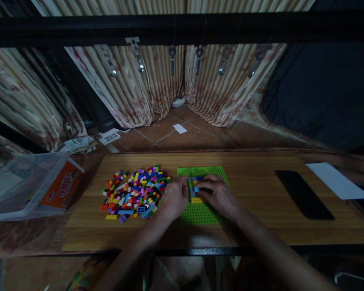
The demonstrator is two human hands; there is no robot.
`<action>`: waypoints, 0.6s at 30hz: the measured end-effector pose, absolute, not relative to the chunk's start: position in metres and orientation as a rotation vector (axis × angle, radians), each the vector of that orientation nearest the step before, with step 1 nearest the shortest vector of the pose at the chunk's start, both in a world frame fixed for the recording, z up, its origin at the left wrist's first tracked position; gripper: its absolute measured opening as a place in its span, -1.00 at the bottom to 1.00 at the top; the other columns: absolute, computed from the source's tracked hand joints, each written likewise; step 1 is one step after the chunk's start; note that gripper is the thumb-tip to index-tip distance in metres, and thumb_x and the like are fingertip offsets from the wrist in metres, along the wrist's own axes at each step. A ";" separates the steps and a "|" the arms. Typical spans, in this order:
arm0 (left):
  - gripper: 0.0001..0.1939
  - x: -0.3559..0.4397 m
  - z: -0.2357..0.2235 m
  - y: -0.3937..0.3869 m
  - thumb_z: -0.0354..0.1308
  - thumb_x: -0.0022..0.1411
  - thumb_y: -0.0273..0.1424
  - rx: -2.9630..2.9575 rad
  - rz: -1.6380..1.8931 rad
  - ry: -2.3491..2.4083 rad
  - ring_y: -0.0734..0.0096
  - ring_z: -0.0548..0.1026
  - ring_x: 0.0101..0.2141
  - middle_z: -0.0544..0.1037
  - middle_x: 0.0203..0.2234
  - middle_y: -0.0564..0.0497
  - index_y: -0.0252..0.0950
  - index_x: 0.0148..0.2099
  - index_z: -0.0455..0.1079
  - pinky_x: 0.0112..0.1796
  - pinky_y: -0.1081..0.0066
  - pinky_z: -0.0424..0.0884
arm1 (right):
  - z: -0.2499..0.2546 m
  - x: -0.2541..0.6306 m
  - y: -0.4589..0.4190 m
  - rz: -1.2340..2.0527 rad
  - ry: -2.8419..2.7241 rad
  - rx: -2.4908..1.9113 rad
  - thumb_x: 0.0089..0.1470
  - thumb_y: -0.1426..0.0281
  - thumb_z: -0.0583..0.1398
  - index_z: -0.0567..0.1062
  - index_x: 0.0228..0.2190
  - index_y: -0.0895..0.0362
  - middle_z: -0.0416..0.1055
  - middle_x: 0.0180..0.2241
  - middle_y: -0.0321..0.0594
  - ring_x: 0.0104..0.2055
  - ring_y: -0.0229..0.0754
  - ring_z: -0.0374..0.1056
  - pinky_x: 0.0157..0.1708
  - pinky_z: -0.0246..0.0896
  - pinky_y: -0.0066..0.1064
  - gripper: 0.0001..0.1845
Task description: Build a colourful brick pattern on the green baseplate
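Note:
A green baseplate lies on the wooden board, with a short row of grey, blue and yellow bricks built on it. My left hand rests at the plate's left edge, fingers curled against the brick row. From the right, my right hand lies over the plate, and its fingertips press on the row's top bricks. A heap of loose coloured bricks lies just left of my left hand.
A black phone lies on the board to the right, a white sheet beyond it. A clear plastic tub with an orange label stands at the left. Curtains and a tiled floor lie behind.

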State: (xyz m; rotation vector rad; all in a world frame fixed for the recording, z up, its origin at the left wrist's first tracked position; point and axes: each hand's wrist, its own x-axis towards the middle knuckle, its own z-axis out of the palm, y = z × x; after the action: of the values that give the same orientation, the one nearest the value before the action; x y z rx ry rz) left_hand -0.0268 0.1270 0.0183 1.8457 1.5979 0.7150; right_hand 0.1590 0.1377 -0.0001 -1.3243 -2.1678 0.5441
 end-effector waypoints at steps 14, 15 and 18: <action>-0.66 -0.022 0.014 0.115 -0.05 0.22 -0.58 2.104 0.596 1.585 0.35 0.49 -0.19 0.52 -0.22 -0.06 -0.27 -0.03 0.41 -0.10 0.39 0.41 | -0.005 0.159 0.143 0.543 -2.089 -1.376 -0.04 0.38 0.28 0.59 -0.28 -0.01 0.42 -0.24 -0.20 -0.15 -0.09 0.33 -0.09 0.22 -0.17 -0.80; -0.65 -0.022 0.015 0.113 -0.07 0.23 -0.58 2.125 0.577 1.588 0.35 0.49 -0.18 0.52 -0.20 -0.06 -0.26 -0.02 0.41 -0.10 0.39 0.40 | -0.004 0.161 0.144 0.561 -2.075 -1.384 -0.01 0.36 0.26 0.59 -0.31 0.01 0.42 -0.26 -0.20 -0.17 -0.10 0.33 -0.10 0.23 -0.19 -0.85; -0.66 -0.022 0.015 0.110 -0.10 0.26 -0.57 2.167 0.526 1.601 0.34 0.48 -0.17 0.49 -0.19 -0.09 -0.25 -0.03 0.41 -0.12 0.41 0.40 | -0.001 0.164 0.143 0.562 -2.086 -1.414 0.07 0.35 0.21 0.58 -0.44 0.04 0.42 -0.32 -0.21 -0.23 -0.13 0.34 -0.15 0.23 -0.22 -0.87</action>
State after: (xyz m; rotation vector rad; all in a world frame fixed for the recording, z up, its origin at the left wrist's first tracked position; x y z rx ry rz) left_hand -0.0219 0.1098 0.0154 2.1675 1.6007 0.5263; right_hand 0.1643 0.1431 -0.0007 -1.4139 -2.0857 0.5618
